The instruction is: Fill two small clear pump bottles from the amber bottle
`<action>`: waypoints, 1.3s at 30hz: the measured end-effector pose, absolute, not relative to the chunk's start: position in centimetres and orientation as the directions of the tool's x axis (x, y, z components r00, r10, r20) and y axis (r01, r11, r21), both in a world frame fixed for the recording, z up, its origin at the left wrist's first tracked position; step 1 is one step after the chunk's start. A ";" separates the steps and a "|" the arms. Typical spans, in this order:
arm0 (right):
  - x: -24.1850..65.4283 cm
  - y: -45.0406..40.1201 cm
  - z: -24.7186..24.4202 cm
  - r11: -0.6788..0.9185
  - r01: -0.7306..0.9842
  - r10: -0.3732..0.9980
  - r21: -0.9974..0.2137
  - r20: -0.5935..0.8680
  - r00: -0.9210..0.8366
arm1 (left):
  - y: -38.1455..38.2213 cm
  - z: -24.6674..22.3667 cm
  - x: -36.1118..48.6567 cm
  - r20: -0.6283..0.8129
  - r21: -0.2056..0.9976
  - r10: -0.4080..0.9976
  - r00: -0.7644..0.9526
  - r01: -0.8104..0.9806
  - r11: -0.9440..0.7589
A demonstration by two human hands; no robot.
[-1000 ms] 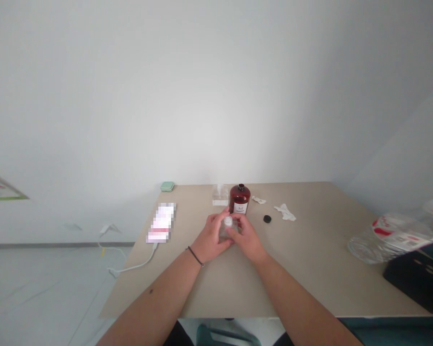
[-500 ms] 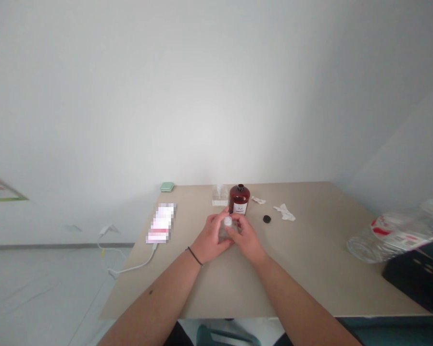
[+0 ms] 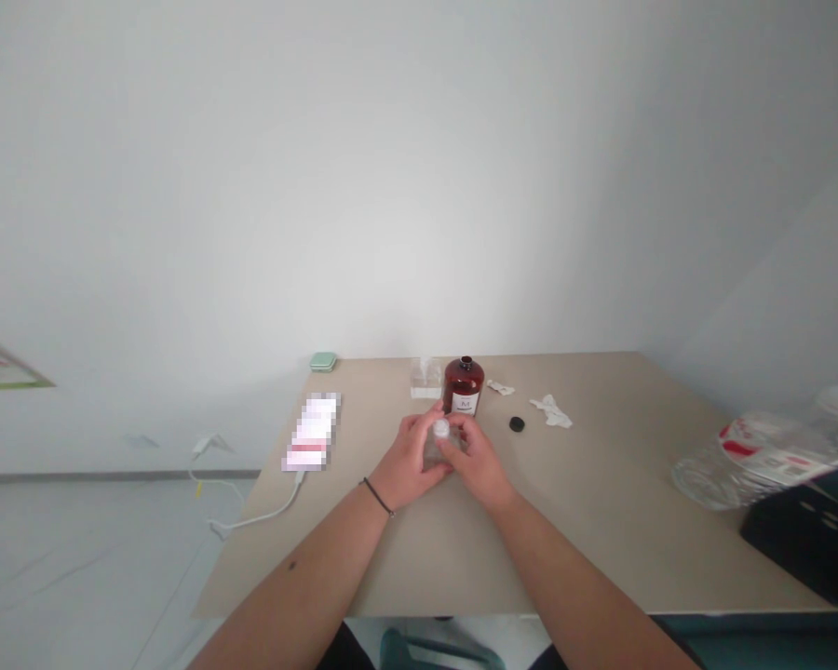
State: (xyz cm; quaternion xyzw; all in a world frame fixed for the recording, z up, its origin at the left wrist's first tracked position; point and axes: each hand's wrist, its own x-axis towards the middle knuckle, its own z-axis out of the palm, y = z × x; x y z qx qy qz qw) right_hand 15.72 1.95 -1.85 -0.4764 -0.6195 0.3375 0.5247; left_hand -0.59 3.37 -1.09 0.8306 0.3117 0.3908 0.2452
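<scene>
Small clear bottle [image 3: 437, 450] with a white top is held between both hands over the middle of the bench [image 3: 587, 521]. The left hand [image 3: 411, 458] wraps its left side, a dark cord around the wrist, and the right hand [image 3: 476, 458] closes on its right side. Just behind stands a brown glass bottle [image 3: 464, 386] with a white label, beside a clear block [image 3: 425, 379]. Further right lie a black cap [image 3: 517, 424] and crumpled white tissue [image 3: 551, 411]; to the left lies a pixelated flat item [image 3: 311, 432] with a white cable [image 3: 265, 512].
</scene>
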 end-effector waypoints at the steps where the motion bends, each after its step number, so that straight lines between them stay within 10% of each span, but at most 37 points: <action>1: 15.8 2.0 -1.8 0.332 0.234 0.940 -0.914 0.342 0.000 | 3.4 -1.0 -0.6 0.496 0.651 0.710 0.500 0.327 -0.685; 39: 15.9 1.9 -2.1 0.345 0.247 0.937 -0.905 0.349 -0.028 | 3.3 -1.1 -0.5 0.501 0.649 0.710 0.495 0.327 -0.687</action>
